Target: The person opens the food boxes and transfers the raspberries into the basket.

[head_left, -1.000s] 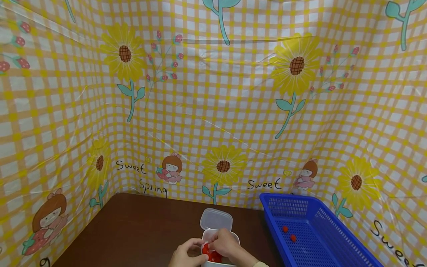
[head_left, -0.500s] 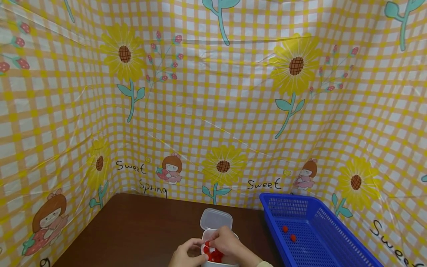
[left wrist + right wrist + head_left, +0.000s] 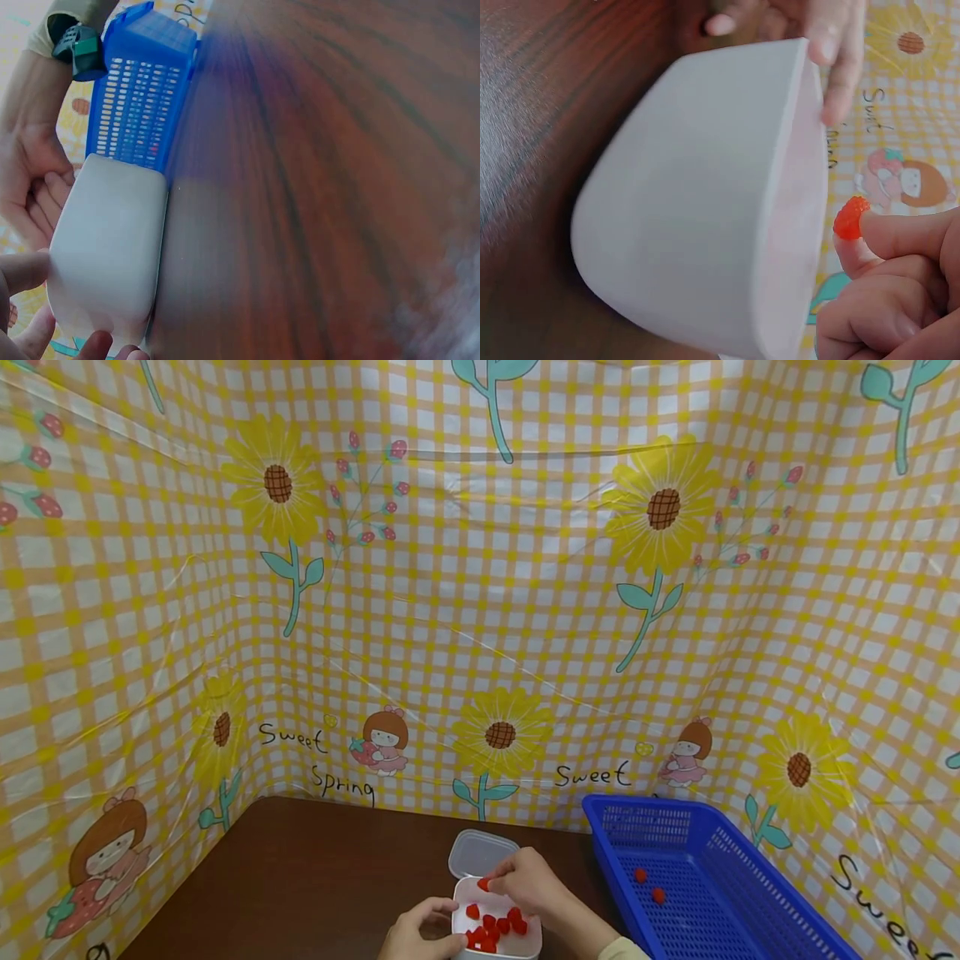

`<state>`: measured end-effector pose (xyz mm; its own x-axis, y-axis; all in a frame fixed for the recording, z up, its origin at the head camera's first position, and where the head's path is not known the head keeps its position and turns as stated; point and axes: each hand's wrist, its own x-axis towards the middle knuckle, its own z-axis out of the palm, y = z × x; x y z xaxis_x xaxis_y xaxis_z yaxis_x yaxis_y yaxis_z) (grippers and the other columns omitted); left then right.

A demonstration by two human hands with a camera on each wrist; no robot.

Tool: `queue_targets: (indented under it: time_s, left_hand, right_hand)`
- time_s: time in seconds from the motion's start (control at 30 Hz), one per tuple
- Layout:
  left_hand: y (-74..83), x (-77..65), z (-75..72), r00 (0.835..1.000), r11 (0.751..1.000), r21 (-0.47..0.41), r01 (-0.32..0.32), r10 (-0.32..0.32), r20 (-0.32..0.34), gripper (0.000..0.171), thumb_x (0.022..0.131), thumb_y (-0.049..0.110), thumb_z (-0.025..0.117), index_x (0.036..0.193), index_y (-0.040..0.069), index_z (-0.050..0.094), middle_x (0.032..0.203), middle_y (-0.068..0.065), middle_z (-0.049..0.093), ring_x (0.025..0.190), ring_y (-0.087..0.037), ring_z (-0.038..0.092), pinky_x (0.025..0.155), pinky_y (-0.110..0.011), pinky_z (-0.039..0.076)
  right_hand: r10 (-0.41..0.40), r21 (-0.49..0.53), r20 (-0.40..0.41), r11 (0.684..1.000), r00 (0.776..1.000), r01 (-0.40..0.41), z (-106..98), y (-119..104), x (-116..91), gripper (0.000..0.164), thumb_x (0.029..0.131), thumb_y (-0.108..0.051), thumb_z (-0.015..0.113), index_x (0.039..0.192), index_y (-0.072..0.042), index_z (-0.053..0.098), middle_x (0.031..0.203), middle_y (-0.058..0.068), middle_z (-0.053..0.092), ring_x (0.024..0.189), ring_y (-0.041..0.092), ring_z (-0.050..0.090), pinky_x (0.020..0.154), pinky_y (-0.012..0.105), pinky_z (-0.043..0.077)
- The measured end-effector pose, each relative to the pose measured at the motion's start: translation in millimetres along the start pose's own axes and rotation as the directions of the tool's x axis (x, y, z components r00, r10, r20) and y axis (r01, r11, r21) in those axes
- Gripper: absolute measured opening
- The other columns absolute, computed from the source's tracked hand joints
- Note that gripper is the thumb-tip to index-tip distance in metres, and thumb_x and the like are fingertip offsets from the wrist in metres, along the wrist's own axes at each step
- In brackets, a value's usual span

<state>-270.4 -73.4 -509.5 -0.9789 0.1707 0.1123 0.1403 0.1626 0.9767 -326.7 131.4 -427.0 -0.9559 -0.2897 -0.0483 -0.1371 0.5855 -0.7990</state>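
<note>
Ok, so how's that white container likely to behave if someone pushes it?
The white container is probably stiff: its walls keep an even shape where the left hand touches it. It may feel slippery, given its smooth surface. It's likely light, since only small red pieces show inside.

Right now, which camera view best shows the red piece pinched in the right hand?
The right wrist view: the red piece appears largest there, its bumpy surface visible, pinched in the right hand. The head view shows it small, partly covered by that hand; the left wrist view does not show it.
</note>
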Motion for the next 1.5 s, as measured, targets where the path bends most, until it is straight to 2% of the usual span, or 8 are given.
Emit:
queue_targets:
  time_s: [0.07, 0.17, 0.37, 0.53, 0.7, 0.93, 1.3, 1.5]
  left_hand:
    - [0.7, 0.0, 0.3, 1.000, 1.000, 0.005, 0.008, -0.008, -0.002, 0.038, 0.084, 0.017, 0.079, 0.117, 0.002, 0.067, 0.102, -0.014, 0.073, 0.088, -0.027, 0.071, 0.082, -0.048, 0.058]
    - [2.4, -0.1, 0.9, 1.000, 1.000, 0.004, 0.021, -0.021, -0.004, 0.037, 0.085, 0.018, 0.079, 0.117, 0.003, 0.067, 0.102, -0.013, 0.073, 0.088, -0.027, 0.071, 0.082, -0.049, 0.058]
    - [7.7, -1.6, 0.9, 1.000, 1.000, -0.008, 0.009, -0.009, -0.006, 0.036, 0.085, 0.015, 0.079, 0.116, 0.002, 0.067, 0.101, -0.014, 0.072, 0.088, -0.030, 0.071, 0.082, -0.050, 0.059]
    - [9.7, -2.0, 1.2, 1.000, 1.000, -0.012, 0.010, -0.010, -0.012, 0.034, 0.084, 0.013, 0.079, 0.115, 0.003, 0.068, 0.100, -0.011, 0.072, 0.087, -0.029, 0.071, 0.081, -0.048, 0.059]
    - [9.5, -1.4, 1.7, 1.000, 1.000, -0.007, 0.009, -0.009, -0.023, 0.034, 0.083, 0.014, 0.079, 0.113, 0.005, 0.068, 0.098, -0.009, 0.072, 0.086, -0.028, 0.071, 0.080, -0.047, 0.059]
    - [10.0, 0.0, 3.4, 0.999, 1.000, 0.002, 0.023, -0.023, -0.040, 0.033, 0.082, 0.014, 0.080, 0.113, 0.006, 0.069, 0.098, -0.008, 0.071, 0.086, -0.026, 0.071, 0.077, -0.045, 0.060]
    - [9.5, -1.6, 2.8, 0.999, 0.999, 0.021, 0.038, -0.037, -0.032, 0.034, 0.085, 0.015, 0.079, 0.114, 0.003, 0.068, 0.099, -0.011, 0.072, 0.086, -0.029, 0.071, 0.082, -0.050, 0.059]
    - [7.1, -2.0, 2.1, 0.999, 0.999, 0.029, 0.040, -0.040, -0.029, 0.034, 0.085, 0.016, 0.078, 0.115, 0.003, 0.068, 0.099, -0.011, 0.072, 0.086, -0.028, 0.071, 0.082, -0.050, 0.059]
  right_hand:
    - [0.014, 0.016, 0.002, 1.000, 1.000, -0.014, -5, -2, -1, 0.010, 0.087, -0.007, 0.072, 0.093, -0.002, 0.079, 0.077, 0.007, 0.067, 0.043, 0.008, 0.028, 0.040, 0.018, 0.028]
    - [0.023, 0.040, 0.000, 0.999, 1.000, -0.023, -14, -5, -3, 0.012, 0.088, -0.007, 0.070, 0.094, -0.001, 0.079, 0.071, 0.005, 0.064, 0.042, 0.007, 0.025, 0.040, 0.018, 0.025]
    - [0.044, 0.062, -0.034, 0.997, 0.998, -0.042, -29, -7, -3, 0.012, 0.089, -0.006, 0.069, 0.095, -0.001, 0.077, 0.054, -0.005, 0.042, 0.041, 0.006, 0.023, 0.039, 0.018, 0.023]
    - [0.060, 0.074, -0.089, 0.996, 0.994, -0.054, -45, -7, -3, 0.013, 0.088, -0.003, 0.068, 0.097, 0.000, 0.077, 0.053, -0.006, 0.032, 0.042, 0.007, 0.019, 0.039, 0.020, 0.018]
    - [0.079, 0.092, -0.135, 0.994, 0.988, -0.067, -64, -4, -3, 0.015, 0.088, -0.003, 0.068, 0.100, 0.001, 0.075, 0.053, -0.006, 0.029, 0.042, 0.007, 0.018, 0.040, 0.020, 0.017]
    - [0.096, 0.094, -0.186, 0.992, 0.978, -0.079, -93, 2, -2, 0.017, 0.090, -0.003, 0.066, 0.102, 0.003, 0.075, 0.055, -0.006, 0.032, 0.045, 0.007, 0.016, 0.041, 0.021, 0.018]
    - [0.134, 0.069, -0.204, 0.990, 0.970, -0.122, -141, 29, -2, 0.029, 0.095, -0.008, 0.063, 0.119, 0.008, 0.068, 0.052, -0.008, 0.027, 0.043, 0.007, 0.018, 0.043, 0.023, 0.023]
    - [0.127, 0.048, -0.216, 0.992, 0.968, -0.120, -161, 46, -4, 0.031, 0.095, -0.007, 0.062, 0.119, 0.011, 0.067, 0.053, -0.007, 0.035, 0.042, 0.007, 0.020, 0.042, 0.023, 0.025]
